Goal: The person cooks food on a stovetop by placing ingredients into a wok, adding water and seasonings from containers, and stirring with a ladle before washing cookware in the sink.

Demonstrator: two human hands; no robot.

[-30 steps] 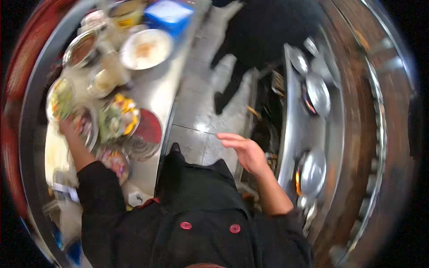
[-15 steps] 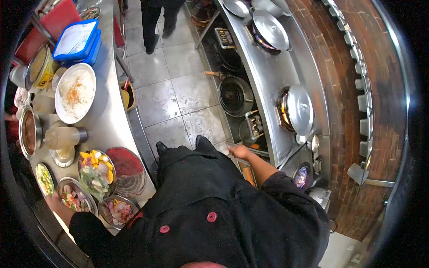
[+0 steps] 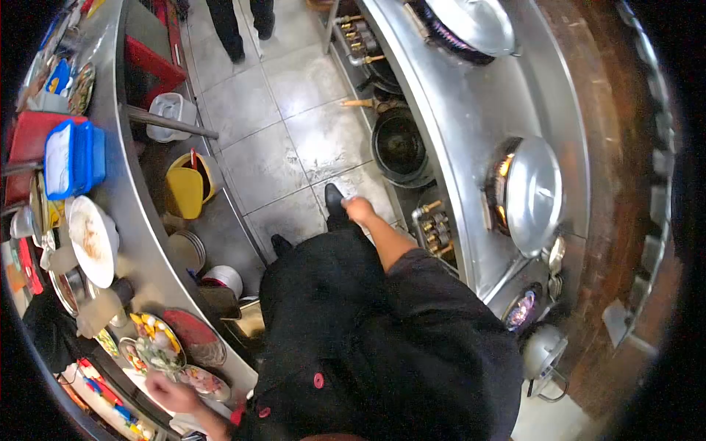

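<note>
My left hand (image 3: 173,392) is blurred at the lower left, over the counter's edge beside the bowls of food; its fingers are smeared. Near it are a bowl with yellow pieces and a clear bag (image 3: 158,342) and a bowl of chopped meat and onion (image 3: 204,383). A round red board (image 3: 195,336) lies beside them. My right hand (image 3: 359,210) hangs over the tiled floor near my shoe, its fingers curled together; whether something small is in them cannot be made out.
Lidded pans (image 3: 543,195) sit over lit burners on the steel stove (image 3: 478,147) at right. A white bowl (image 3: 92,241) and blue tub (image 3: 95,158) stand on the left counter. A yellow container (image 3: 185,192) sits on the lower shelf. Another person's legs (image 3: 228,29) are at the top.
The view has turned and shifted. My left hand has drawn back from the bowls' far side toward me. My right hand, open a second ago, is now curled and nearer my body.
</note>
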